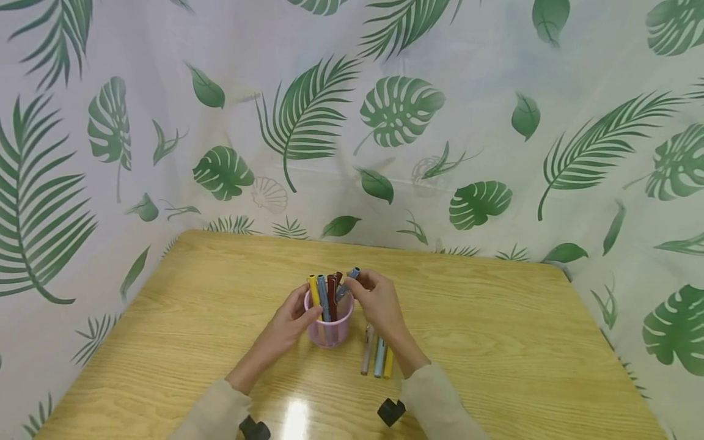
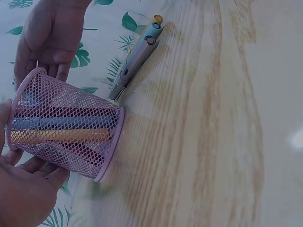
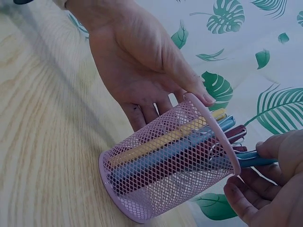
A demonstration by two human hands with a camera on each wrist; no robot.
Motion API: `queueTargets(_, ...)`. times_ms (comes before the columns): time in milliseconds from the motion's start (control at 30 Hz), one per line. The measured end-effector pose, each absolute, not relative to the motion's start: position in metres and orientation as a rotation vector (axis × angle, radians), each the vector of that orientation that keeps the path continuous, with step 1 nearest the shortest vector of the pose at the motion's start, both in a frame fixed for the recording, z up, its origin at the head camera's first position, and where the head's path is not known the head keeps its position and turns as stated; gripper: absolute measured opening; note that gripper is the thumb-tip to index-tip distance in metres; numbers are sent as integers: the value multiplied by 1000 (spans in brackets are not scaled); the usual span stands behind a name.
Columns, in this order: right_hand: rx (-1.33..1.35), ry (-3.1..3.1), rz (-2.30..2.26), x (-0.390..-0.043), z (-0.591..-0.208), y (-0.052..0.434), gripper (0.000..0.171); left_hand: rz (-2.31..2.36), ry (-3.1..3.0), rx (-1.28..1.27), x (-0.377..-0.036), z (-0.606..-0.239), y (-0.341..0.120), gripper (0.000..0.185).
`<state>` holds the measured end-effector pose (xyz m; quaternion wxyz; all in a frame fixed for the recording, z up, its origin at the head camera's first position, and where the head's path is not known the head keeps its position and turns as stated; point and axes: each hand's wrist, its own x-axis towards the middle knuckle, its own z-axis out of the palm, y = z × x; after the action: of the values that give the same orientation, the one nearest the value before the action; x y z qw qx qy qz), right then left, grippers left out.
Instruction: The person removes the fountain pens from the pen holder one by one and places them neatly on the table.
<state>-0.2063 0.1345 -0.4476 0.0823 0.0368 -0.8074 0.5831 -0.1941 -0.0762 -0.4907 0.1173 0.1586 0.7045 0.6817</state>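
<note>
Near middle of the bench [image 1: 484,342]: a pink mesh cup [image 1: 328,335], upright, mouth up, base down on the wood. Around its left side, the left hand [image 1: 290,318], part-closed in a grip, thumb at the near part of the rim, fingers curved behind the mesh. On the right, at rim height, the right hand [image 1: 381,305], thumb and fingers pinched on the upper part of a slanted blue pen [image 1: 352,275]; lower end of same inside the cup, top leaning out to the right. Inside too, left to right: a yellow pen [image 1: 314,290], an upright blue pen [image 1: 323,296], a dark red pen [image 1: 332,296], plus a second dark pen [image 1: 338,277] close behind, mostly hidden. Just right of the cup, below the right hand, three loose pens lying side by side, lengthwise near to far: grey [image 1: 365,354], pale blue [image 1: 379,357], yellow [image 1: 388,365]; far ends partly covered in the head view. Pale sleeves [image 1: 217,412] at both forearms, with a small black device [image 1: 391,412] by each. Beyond the far edge, a white cloth [image 1: 330,201] printed with green leaves.
</note>
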Motion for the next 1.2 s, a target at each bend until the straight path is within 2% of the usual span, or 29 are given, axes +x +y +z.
queueTargets(733,141,-2216,1951,-191,-444,162,26,1984,2082,466,-194,-492,-77,68)
queueTargets(1200,55,-2103,2085,-186,-433,180,23,1982,2058,482,-194,-491,-78,69)
